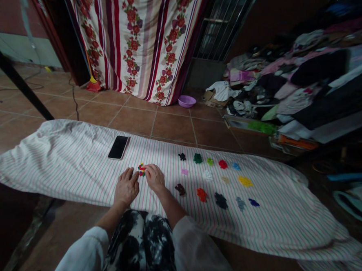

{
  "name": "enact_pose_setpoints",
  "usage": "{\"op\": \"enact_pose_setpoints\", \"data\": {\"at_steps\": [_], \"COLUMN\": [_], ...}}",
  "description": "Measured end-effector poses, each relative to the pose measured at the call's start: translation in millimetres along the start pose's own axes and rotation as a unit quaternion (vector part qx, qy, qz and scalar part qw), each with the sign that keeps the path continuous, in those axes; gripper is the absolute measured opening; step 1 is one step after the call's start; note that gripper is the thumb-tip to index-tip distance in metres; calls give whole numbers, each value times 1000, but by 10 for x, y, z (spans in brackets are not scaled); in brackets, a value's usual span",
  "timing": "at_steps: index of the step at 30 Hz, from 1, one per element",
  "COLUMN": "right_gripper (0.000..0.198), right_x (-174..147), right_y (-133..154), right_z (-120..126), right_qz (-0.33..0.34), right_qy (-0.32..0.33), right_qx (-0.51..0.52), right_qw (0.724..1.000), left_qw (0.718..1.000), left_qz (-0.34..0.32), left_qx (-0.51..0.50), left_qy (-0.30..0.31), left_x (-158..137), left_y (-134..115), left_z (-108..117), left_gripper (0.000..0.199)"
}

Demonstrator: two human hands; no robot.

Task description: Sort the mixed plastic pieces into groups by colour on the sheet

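Note:
A small cluster of multicoloured pieces [141,169], red, yellow, green and blue, lies on the striped cloth [157,153] between my two hands. My left hand [127,187] rests on the cloth at its left, fingers stretched forward and a little apart, with the index fingertip at the cluster's edge. From the right, my right hand [154,178] has its fingers bent and pressed together at the cluster, on a small coloured piece whose shape is too tiny to make out. Beyond my hands lies a dark-screened phone [118,147].
Small piles sorted by colour lie to the right, among them dark green [197,158], red [222,164], yellow [245,181] and orange [202,194] ones. A purple basin [186,101] stands on the tiled floor before a flowered curtain [132,40]. Heaped clothes [281,76] fill the far right.

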State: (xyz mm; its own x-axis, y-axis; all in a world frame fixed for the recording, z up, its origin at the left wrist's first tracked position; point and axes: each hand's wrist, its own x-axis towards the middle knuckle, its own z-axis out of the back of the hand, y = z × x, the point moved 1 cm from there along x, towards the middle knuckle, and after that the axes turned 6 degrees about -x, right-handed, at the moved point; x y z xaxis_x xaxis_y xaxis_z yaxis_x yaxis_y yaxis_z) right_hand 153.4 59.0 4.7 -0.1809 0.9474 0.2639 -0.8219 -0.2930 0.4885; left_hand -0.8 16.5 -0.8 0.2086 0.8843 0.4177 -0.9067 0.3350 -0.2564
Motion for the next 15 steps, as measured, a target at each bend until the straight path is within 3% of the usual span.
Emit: {"op": "enact_pose_setpoints", "data": {"at_steps": [15], "right_gripper": [9], "right_x": [38], "right_y": [-10], "right_z": [14], "right_qz": [-80], "right_qy": [-33], "right_qx": [56], "right_qw": [995], "left_qw": [999], "left_qz": [4], "left_qx": [-31], "left_qy": [-29], "left_x": [-10], "left_y": [41], "left_z": [-62], "left_gripper": [36]}}
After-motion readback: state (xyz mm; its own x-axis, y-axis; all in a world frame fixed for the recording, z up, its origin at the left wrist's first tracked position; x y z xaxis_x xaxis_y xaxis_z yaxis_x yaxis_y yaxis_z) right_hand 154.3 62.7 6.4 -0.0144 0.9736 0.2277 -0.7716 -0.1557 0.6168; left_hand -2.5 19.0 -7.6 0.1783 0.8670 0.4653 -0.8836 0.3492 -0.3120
